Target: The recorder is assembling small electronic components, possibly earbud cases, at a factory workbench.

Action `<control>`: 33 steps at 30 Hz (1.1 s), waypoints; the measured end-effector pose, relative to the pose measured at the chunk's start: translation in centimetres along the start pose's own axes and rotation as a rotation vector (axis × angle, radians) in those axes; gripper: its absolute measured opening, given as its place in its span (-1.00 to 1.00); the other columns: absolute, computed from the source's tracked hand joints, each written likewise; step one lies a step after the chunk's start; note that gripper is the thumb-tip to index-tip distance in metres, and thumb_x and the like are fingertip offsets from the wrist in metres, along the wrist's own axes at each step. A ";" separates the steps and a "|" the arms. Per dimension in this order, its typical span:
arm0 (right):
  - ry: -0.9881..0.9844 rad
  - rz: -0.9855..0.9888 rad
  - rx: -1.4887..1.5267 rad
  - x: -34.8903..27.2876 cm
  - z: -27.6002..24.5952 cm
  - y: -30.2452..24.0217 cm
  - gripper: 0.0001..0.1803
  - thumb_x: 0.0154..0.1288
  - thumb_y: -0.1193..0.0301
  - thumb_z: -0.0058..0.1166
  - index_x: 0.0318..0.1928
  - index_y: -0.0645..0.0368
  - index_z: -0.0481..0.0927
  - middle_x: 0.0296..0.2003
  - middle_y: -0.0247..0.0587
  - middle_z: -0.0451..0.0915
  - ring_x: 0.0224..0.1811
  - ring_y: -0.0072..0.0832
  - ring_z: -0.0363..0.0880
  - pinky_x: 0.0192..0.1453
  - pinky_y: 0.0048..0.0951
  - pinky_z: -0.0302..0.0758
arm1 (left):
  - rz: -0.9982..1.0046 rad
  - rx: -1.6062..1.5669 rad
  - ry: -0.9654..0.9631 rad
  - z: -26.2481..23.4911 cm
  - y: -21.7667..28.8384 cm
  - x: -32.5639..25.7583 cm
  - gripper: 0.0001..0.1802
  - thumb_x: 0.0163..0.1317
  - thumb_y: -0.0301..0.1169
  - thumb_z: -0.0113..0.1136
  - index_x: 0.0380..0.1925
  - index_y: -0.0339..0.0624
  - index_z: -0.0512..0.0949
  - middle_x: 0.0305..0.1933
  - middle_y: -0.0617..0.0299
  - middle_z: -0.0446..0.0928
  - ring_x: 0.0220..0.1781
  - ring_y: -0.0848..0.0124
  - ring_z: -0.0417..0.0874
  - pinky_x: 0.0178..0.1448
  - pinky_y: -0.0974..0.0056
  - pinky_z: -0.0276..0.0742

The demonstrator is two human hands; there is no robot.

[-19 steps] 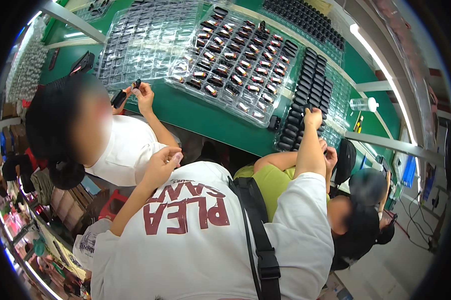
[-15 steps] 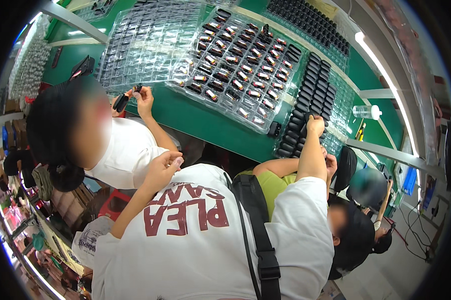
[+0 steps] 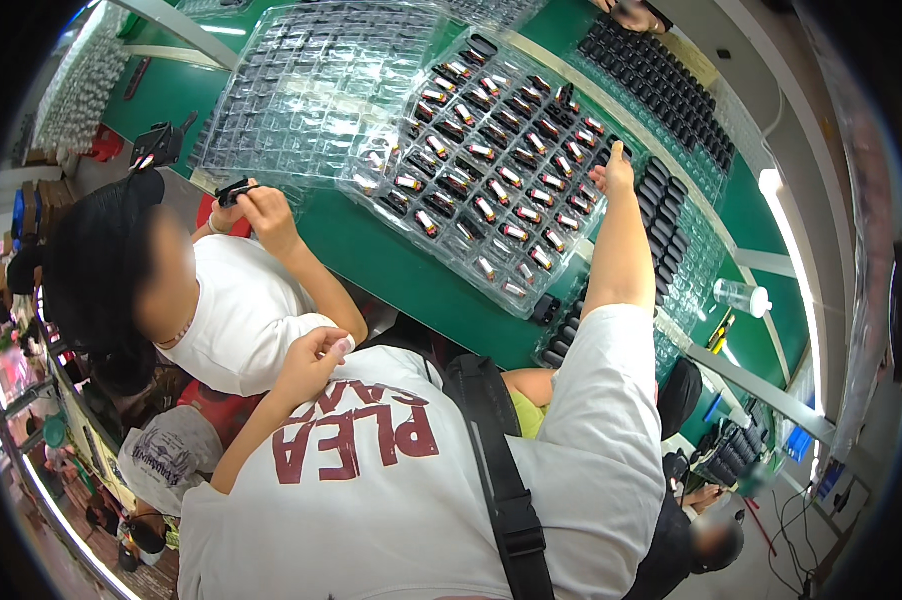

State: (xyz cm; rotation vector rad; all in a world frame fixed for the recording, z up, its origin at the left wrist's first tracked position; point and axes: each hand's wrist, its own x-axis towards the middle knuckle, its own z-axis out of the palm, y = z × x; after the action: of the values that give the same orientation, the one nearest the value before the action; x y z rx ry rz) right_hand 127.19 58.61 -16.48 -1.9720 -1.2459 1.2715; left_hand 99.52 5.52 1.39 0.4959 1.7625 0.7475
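Both hands up: right hand (image 3: 614, 172) fingers spread on parts tray (image 3: 491, 180), left hand (image 3: 316, 362) curled, nothing visible held.

glossy clear plastic trays (image 3: 311, 90), matt green tabletop (image 3: 391, 265)

A green worktable (image 3: 401, 270) runs from far left to near right. Clear plastic blister trays (image 3: 301, 95) lie on its far left part, seemingly unfilled. Beside them to the right, a clear tray (image 3: 501, 170) holds rows of small dark parts. Further right lie black trays (image 3: 671, 95) and a clear plastic bottle (image 3: 743, 297) on its side.
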 end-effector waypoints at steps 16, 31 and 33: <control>-0.359 -0.689 -0.389 -23.6 0.6 -7.5 -0.89 0.15 0.44 0.07 -0.30 0.16 0.57 -0.53 -0.20 0.54 -0.46 -0.45 0.51 -0.32 -0.41 0.42 | 0.164 -0.225 -0.204 -1.8 0.3 2.8 -0.64 0.37 -0.22 -0.02 -0.14 -0.33 0.51 -0.32 0.19 0.58 -0.35 0.51 0.57 -0.27 0.43 0.47; -0.871 -1.112 -0.559 -53.0 5.3 -4.0 -0.87 0.02 0.56 0.00 -0.36 0.12 0.50 -0.45 -0.17 0.50 -0.39 -0.16 0.50 -0.34 -0.24 0.42 | -0.220 -0.625 -0.797 -4.7 0.7 -0.7 -0.15 0.26 0.35 -0.55 -0.30 -0.23 0.46 -0.52 -0.08 0.55 -0.66 0.25 0.54 -0.56 0.30 0.48; -0.831 -1.058 -0.541 -54.1 5.2 -3.2 -0.92 0.13 0.53 0.04 -0.32 0.14 0.52 -0.40 -0.21 0.53 -0.39 -0.26 0.53 -0.32 -0.32 0.45 | -0.193 -0.670 -0.784 -4.4 -0.4 -1.1 -0.19 0.29 0.30 -0.52 -0.22 -0.22 0.46 -0.51 -0.06 0.53 -0.63 0.25 0.55 -0.62 0.32 0.41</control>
State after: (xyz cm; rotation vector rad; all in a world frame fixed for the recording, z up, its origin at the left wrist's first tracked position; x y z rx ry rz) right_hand 112.87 12.16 8.05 -0.6136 -2.7217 1.1943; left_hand 95.66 3.51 2.73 0.1161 0.7515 0.8048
